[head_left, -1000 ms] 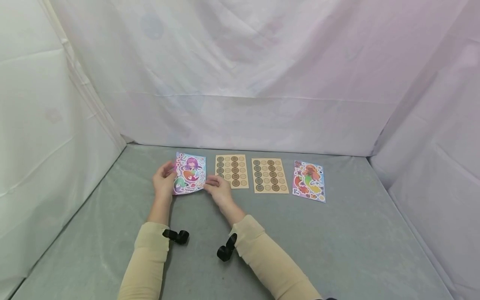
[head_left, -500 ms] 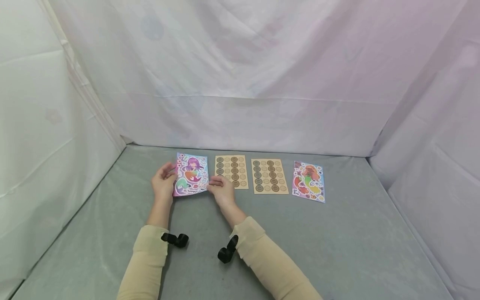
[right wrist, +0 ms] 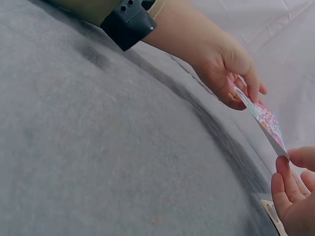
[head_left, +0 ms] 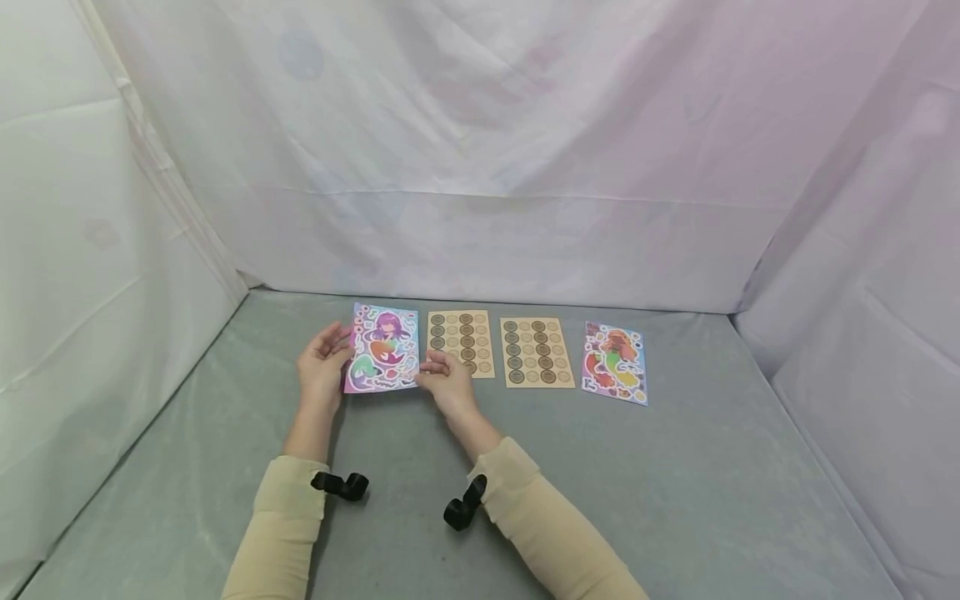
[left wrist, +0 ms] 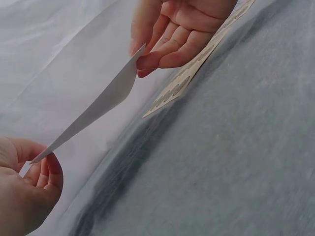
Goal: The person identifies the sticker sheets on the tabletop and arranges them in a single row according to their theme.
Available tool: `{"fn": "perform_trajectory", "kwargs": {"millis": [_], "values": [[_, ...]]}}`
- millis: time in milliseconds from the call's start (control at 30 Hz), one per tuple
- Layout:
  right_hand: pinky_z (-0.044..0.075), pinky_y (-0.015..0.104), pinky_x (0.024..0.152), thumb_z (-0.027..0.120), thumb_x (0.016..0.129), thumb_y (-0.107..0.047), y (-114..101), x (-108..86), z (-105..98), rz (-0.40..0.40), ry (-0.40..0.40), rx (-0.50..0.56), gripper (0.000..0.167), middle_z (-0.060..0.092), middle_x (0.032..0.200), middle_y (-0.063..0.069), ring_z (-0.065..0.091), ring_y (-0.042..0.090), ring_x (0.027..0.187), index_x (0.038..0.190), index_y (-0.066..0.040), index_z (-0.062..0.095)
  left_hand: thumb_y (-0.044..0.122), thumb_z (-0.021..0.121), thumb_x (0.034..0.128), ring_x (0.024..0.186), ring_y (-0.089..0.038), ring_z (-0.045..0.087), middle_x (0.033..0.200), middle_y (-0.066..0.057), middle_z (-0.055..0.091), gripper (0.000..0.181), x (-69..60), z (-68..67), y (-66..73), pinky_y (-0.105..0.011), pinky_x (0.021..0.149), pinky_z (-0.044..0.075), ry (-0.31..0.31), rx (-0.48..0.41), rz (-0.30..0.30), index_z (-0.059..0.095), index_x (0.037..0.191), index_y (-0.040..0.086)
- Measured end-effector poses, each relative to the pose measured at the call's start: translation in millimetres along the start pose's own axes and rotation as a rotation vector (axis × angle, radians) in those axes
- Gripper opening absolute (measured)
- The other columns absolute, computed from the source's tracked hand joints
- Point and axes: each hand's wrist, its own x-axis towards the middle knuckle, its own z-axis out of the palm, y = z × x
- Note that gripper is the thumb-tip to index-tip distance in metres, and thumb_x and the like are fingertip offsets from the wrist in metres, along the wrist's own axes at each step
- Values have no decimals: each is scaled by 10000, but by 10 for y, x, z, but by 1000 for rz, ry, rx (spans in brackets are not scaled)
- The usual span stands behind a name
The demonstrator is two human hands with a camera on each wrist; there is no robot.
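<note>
A mermaid sticker sheet (head_left: 384, 350) with a purple-haired figure is held up off the table between both hands. My left hand (head_left: 322, 367) pinches its left edge between thumb and fingers. At the lower right corner, my right hand (head_left: 450, 387) pinches the same sheet. From the left wrist, the sheet's plain pale back (left wrist: 98, 108) shows, slightly bowed and tilted. Its printed face (right wrist: 266, 120) is visible from the right wrist. Just behind the right hand lies a tan sticker sheet (head_left: 459, 325) of round designs, partly covered by the fingers.
A second tan sheet with round stickers (head_left: 537, 352) lies further right. Beyond it is another mermaid sheet (head_left: 615, 363), set at a slight angle. The grey table (head_left: 675, 500) meets white cloth walls (head_left: 480, 242) at the back and sides. Each wrist carries a black camera mount (head_left: 465, 502).
The held mermaid sheet has come up slightly toward the camera and flattened out. Both hands have spread a little apart, the right one shifting rightward. The other sheets stay put.
</note>
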Motion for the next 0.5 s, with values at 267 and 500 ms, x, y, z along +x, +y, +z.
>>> {"fn": "perform_trajectory", "kwargs": {"millis": [267, 500], "values": [[549, 262, 726, 720, 776, 43, -22, -15, -57, 20, -32, -1, 522, 682, 966, 55, 647, 140, 801, 1273, -17, 572, -132, 614, 850, 1006, -157, 589, 1246, -108, 607, 516, -40, -16, 66, -189, 807, 508, -2, 5, -31, 546, 1329, 48], [545, 275, 768, 723, 779, 26, -33, -46, -97, 36, -71, -3, 596, 682, 987, 49, 657, 150, 867, 1338, -57, 533, -138, 607, 851, 1017, -155, 585, 1243, -100, 607, 525, -110, -47, 145, -190, 829, 505, -54, -42, -63, 553, 1326, 78]]}}
